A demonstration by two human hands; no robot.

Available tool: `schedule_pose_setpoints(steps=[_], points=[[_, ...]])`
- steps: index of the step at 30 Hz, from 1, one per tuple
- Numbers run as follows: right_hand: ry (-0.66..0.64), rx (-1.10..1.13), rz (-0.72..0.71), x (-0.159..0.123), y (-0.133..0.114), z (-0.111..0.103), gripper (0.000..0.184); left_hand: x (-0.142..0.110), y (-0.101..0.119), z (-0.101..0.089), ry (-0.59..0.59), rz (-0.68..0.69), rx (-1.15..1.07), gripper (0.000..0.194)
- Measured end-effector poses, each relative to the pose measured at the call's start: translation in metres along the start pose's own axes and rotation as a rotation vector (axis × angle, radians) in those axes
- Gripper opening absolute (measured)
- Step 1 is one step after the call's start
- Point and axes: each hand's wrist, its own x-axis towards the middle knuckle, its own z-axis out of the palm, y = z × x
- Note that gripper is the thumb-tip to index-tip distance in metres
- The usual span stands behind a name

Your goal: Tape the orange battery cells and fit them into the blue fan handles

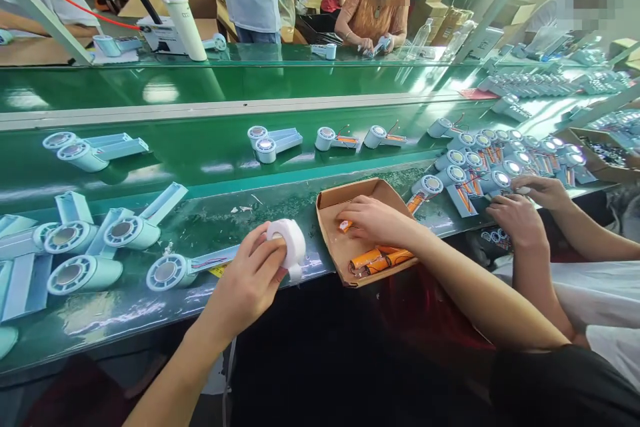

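My left hand (pixel 250 280) grips a white roll of tape (pixel 289 243) at the near edge of the green bench. My right hand (pixel 376 220) reaches into a shallow cardboard tray (pixel 330 201) and pinches an orange battery cell (pixel 345 225). More orange cells (pixel 376 260) lie at the tray's near end. A pale blue fan shell (pixel 170 271) with wires lies just left of my left hand.
Several pale blue fan shells (pixel 83 240) lie at left and along the green conveyor (pixel 200 147). A co-worker's hands (pixel 525 207) at right touch a crowd of shells (pixel 495 157). Other people work across the belt. A white bottle (pixel 186 20) stands at the back.
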Motion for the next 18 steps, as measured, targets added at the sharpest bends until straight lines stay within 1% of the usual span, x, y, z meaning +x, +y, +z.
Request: schedule_pose_setpoints(steps=[1,2,3,4,5,6,7,8,9,11,12,14,15,17,18], points=[[-0.02,0.002,-0.012,0.004,0.005,0.003,0.02,0.001,0.003,0.003,-0.018,0.002,-0.01,0.038],[-0.004,0.039,-0.011,0.006,0.008,0.006,0.019,0.003,0.005,0.005,-0.034,0.004,-0.017,0.04],[0.052,0.12,0.006,0.007,0.008,0.008,0.021,0.003,0.007,0.007,-0.046,0.006,-0.02,0.041],[0.138,0.245,0.034,0.006,0.006,0.009,0.026,0.004,0.008,0.008,-0.051,0.01,-0.019,0.04],[0.24,0.408,0.065,0.003,0.003,0.008,0.035,0.004,0.009,0.008,-0.051,0.018,-0.014,0.039],[0.34,0.594,0.087,-0.001,-0.002,0.007,0.045,0.004,0.009,0.008,-0.052,0.028,-0.007,0.037],[0.428,0.781,0.097,-0.005,-0.007,0.005,0.05,0.005,0.009,0.008,-0.055,0.038,0.001,0.035],[0.501,0.946,0.091,-0.01,-0.014,0.003,0.049,0.005,0.01,0.008,-0.062,0.044,0.008,0.034],[0.557,1.075,0.076,-0.014,-0.021,0.001,0.044,0.005,0.011,0.007,-0.071,0.045,0.013,0.033],[0.626,1.208,0.05,-0.021,-0.037,-0.001,0.037,0.006,0.013,0.007,-0.097,0.044,0.014,0.032],[0.65,1.22,0.046,-0.024,-0.045,-0.001,0.037,0.007,0.015,0.006,-0.11,0.042,0.012,0.033],[0.71,1.145,0.04,-0.03,-0.058,0.001,0.033,0.008,0.017,0.006,-0.13,0.04,0.004,0.036],[0.756,1.06,0.033,-0.032,-0.063,0.002,0.027,0.008,0.018,0.005,-0.139,0.036,0.002,0.038],[0.864,0.814,-0.017,-0.036,-0.067,0.004,0.011,0.009,0.019,0.004,-0.153,0.022,-0.005,0.041],[0.908,0.673,-0.062,-0.037,-0.067,0.005,0.009,0.009,0.019,0.002,-0.154,0.016,-0.01,0.041]])
